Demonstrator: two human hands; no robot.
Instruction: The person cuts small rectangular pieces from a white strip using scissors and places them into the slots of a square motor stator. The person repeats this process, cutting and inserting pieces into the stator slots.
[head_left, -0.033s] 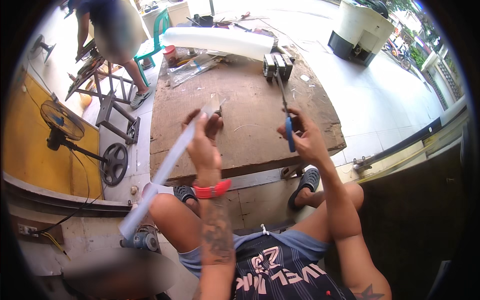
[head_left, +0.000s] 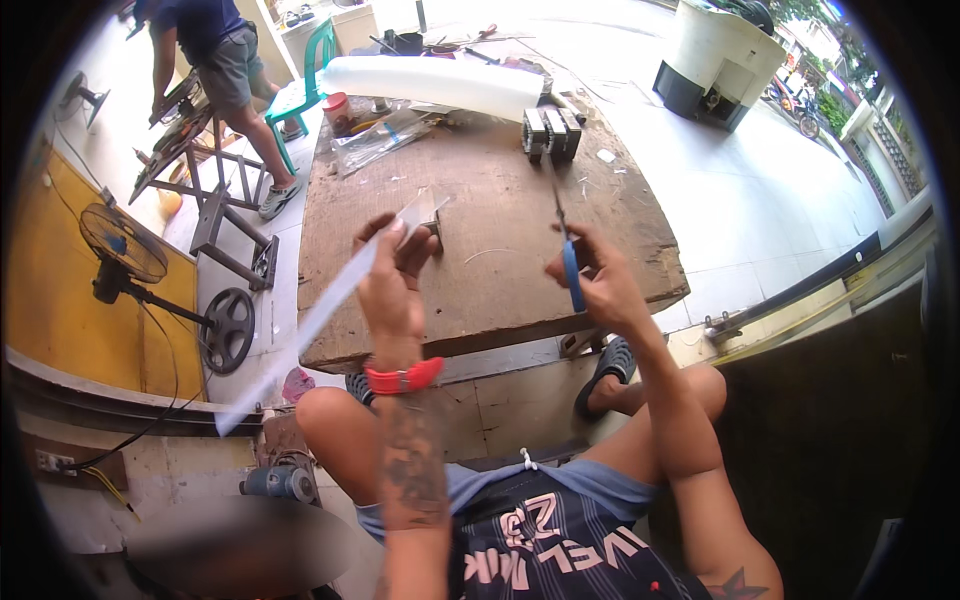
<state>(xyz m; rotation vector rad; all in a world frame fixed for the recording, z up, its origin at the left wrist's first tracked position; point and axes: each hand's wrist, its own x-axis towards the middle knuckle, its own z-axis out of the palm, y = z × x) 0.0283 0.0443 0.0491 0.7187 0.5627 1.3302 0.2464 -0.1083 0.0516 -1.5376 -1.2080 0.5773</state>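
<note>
Scissors, blue-handled, in the right hand, blades pointing away toward the far end of the surface; fingers closed through the handle loops, and the blades look nearly shut, though they are too thin to tell for certain. Left hand raised over the near edge of the worn wooden surface, fingers clamped on the far end of a long pale strip. The strip looks like thin translucent plastic; it slants down and to the left, past the knee, its near end hanging free off the surface. Red wristband on the left wrist

Risks, as a judgement:
- the strip is long and held at one end only; the free length could sag or twist, dragging any cut off line
- the left fingers pinch close to the strip's end; with the blades brought in there, a fingertip is near the cutting line
- the tips point outward over the surface, so a slip would drive them toward the grey blocks at the far side

Elsewhere: white roll across the far end, clear bags far left, floor fan on the left, another person standing far left by a metal stand
</note>
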